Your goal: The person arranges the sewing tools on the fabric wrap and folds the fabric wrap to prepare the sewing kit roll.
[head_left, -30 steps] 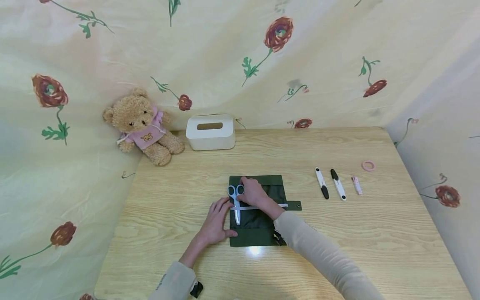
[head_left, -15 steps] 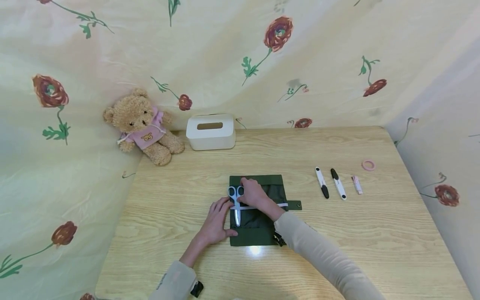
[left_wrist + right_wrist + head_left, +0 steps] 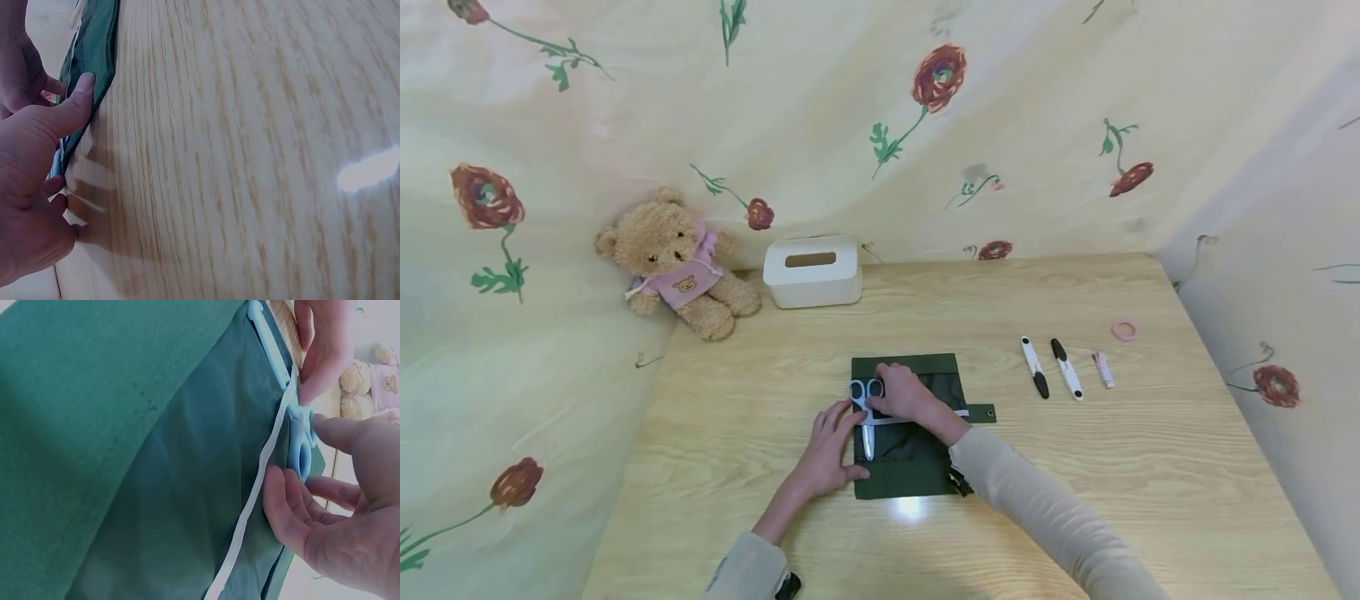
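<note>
A dark green fabric roll-up pouch (image 3: pixel 906 481) lies unfolded on the table, with a white elastic band (image 3: pixel 250 506) across it. Light blue scissors (image 3: pixel 868 442) lie along its left side, blades toward me, passing beneath the band. My right hand (image 3: pixel 904 394) holds the scissors by the handle loops, thumb on one side and fingers on the other. At the pouch's left edge is my left hand (image 3: pixel 823 454), its thumb pressing the near left corner. In the right wrist view, a fingertip of the left hand (image 3: pixel 328 344) touches near the band's end beside the scissors.
Right of the pouch lie two black-and-white pens (image 3: pixel 1035 367) (image 3: pixel 1067 369), a small pink-and-white item (image 3: pixel 1103 369) and a pink ring (image 3: pixel 1123 331). A white tissue box (image 3: pixel 812 287) and a teddy bear (image 3: pixel 677 267) sit at the back left. A snap tab (image 3: pixel 982 413) sticks out from the pouch.
The scissors have slid slightly toward me under the band, moved by my right hand. My left hand stays at the pouch edge. The head view has shifted a little.
</note>
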Demonstrator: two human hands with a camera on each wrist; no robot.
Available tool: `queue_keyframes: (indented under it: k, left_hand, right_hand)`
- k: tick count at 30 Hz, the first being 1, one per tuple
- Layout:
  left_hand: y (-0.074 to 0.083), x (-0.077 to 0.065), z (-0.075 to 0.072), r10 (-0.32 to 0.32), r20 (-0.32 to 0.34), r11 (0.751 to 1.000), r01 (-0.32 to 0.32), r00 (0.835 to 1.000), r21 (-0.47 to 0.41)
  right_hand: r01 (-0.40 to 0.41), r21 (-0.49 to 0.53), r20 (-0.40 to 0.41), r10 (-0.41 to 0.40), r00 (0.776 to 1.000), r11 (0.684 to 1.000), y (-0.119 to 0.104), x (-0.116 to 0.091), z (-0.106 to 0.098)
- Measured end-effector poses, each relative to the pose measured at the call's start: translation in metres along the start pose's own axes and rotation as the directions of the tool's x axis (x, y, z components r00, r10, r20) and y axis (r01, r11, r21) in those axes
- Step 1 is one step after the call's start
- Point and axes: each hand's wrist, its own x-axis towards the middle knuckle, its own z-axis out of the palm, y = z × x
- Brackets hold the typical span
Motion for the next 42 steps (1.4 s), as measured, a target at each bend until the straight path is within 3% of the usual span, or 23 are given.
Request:
queue_keyframes:
  k: [9, 13, 18, 22, 27, 31, 36, 42]
  left_hand:
    - [-0.001, -0.003, 0.002, 0.024, -0.023, 1.000, -0.025, 0.999, -0.017]
    - [0.000, -0.003, 0.003, 0.026, -0.024, 1.000, -0.026, 0.999, -0.012]
    - [-0.001, -0.004, 0.003, 0.021, -0.018, 1.000, -0.021, 1.000, -0.007]
    - [-0.001, -0.005, -0.001, 0.020, -0.032, 1.000, -0.021, 0.999, -0.023]
    - [0.005, 0.004, -0.003, 0.045, -0.127, 0.999, -0.043, 0.991, 0.013]
    - [0.010, 0.016, 0.004, 0.062, -0.182, 0.996, -0.050, 0.981, 0.068]
    - [0.016, 0.024, 0.010, 0.008, -0.182, 0.995, 0.010, 0.983, 0.102]
    - [0.022, 0.026, 0.014, -0.037, -0.187, 0.993, 0.057, 0.982, 0.104]
  right_hand:
    - [0.031, 0.006, -0.003, -0.031, 1.000, 0.999, 0.003, -0.001, 0.002]
    - [0.102, 0.036, -0.080, -0.098, 0.992, 0.994, 0.011, -0.005, -0.006]
    - [0.184, 0.126, -0.289, -0.141, 0.947, 0.975, 0.048, -0.017, -0.043]
    - [0.137, 0.150, -0.395, -0.068, 0.916, 0.979, 0.098, -0.033, -0.083]
    - [-0.075, 0.127, -0.348, 0.116, 0.930, 0.989, 0.151, -0.062, -0.126]
    - [-0.175, 0.034, -0.312, 0.177, 0.933, 0.984, 0.176, -0.075, -0.139]
    - [-0.217, -0.032, -0.289, 0.199, 0.936, 0.976, 0.182, -0.078, -0.141]
    - [-0.230, 0.009, -0.166, 0.229, 0.959, 0.973, 0.183, -0.075, -0.142]
